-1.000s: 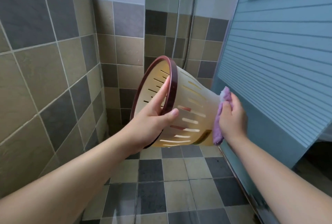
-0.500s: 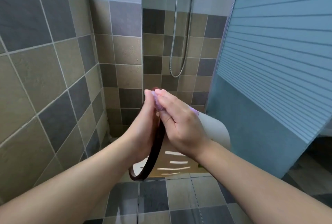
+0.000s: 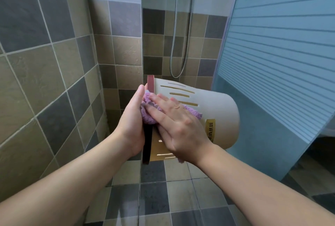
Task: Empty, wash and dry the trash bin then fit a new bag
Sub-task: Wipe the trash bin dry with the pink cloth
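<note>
The trash bin [image 3: 208,109] hangs in mid-air at the centre of the view, tipped on its side above the tiled floor [image 3: 155,198], its dark red rim [image 3: 150,84] facing nine o'clock and its base toward three o'clock.

The likeliest slip is the bin dropping: only the left hand [image 3: 132,122] carries it, and that hold is at the rim alone, so a firm wipe toward the base could lever it loose, all the more if the plastic is wet. A second risk is that the slots [image 3: 178,94] in the wall keep moisture the cloth passes over, leaving the bin damp for a new bag.

The left hand grips the rim at the bin's nine o'clock edge, thumb outside; its fingers are hidden inside. The right hand [image 3: 174,126] lies flat, fingers nearly straight and spread, pressing a purple cloth [image 3: 150,113] against the outer wall just beside the rim.
</note>
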